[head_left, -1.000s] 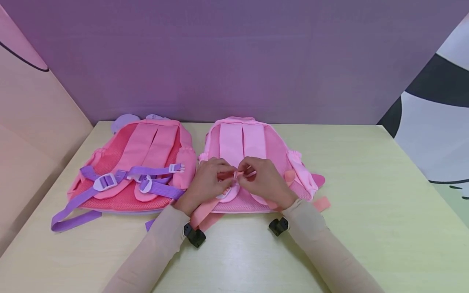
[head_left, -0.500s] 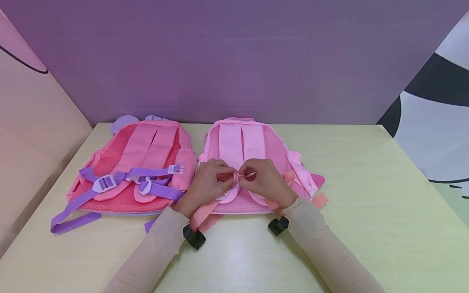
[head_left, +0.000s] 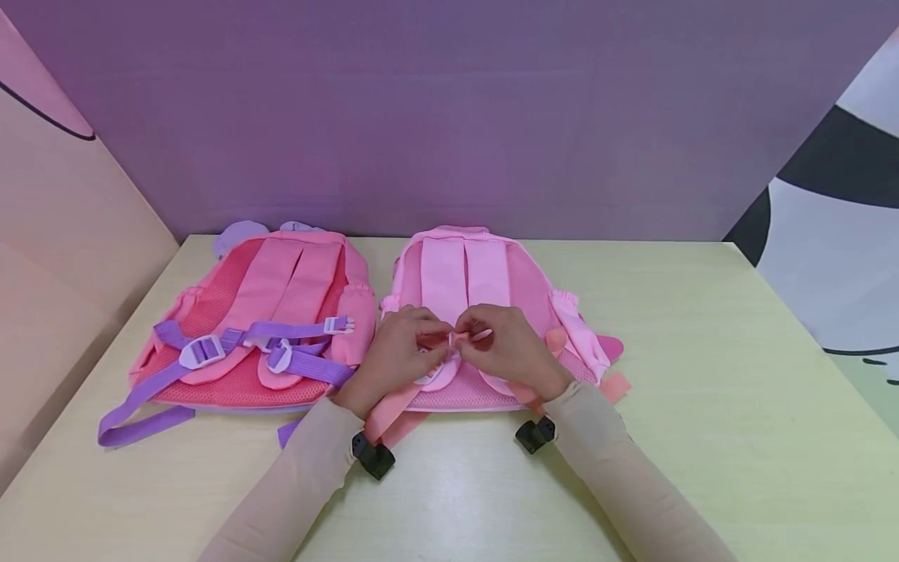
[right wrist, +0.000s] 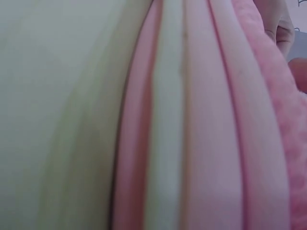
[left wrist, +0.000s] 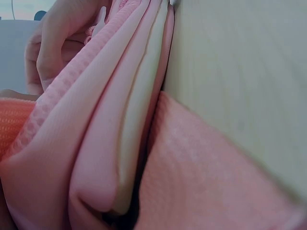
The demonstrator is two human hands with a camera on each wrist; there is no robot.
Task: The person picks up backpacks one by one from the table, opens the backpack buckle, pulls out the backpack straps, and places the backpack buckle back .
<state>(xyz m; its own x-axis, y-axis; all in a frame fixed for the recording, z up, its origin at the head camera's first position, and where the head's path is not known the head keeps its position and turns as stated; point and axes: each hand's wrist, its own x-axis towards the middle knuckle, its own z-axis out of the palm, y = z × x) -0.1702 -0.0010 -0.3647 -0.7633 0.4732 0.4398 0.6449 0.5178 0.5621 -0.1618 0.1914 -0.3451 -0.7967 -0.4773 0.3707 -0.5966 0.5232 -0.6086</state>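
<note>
A light pink backpack (head_left: pixel 527 293) lies with its strap side up on the table. Over its lower middle, my left hand (head_left: pixel 402 347) pinches a small pale buckle (head_left: pixel 452 340) between thumb and fingers. Right against it, my right hand (head_left: pixel 507 343) pinches the end of a coral strap (head_left: pixel 462 336), its fingertips at the buckle. The fingers largely cover both pieces. In the left wrist view, the bag's layered edge (left wrist: pixel 96 110) hides part of a hand, and a wide coral strap (left wrist: pixel 206 167) hangs in front. The right wrist view mostly holds the bag's side (right wrist: pixel 211 120).
To the left lies a darker pink backpack (head_left: pixel 263 273) with purple straps (head_left: pixel 143 382) and white buckles (head_left: pixel 202 351). Another coral strap end (head_left: pixel 616 386) sticks out right of the light pink bag. A purple panel (head_left: pixel 449 117) stands behind the table (head_left: pixel 702 390).
Both hands stay in place over the light pink backpack. The right fingers shift slightly on the coral strap at the buckle, and the strap piece between the hands changes angle a little.
</note>
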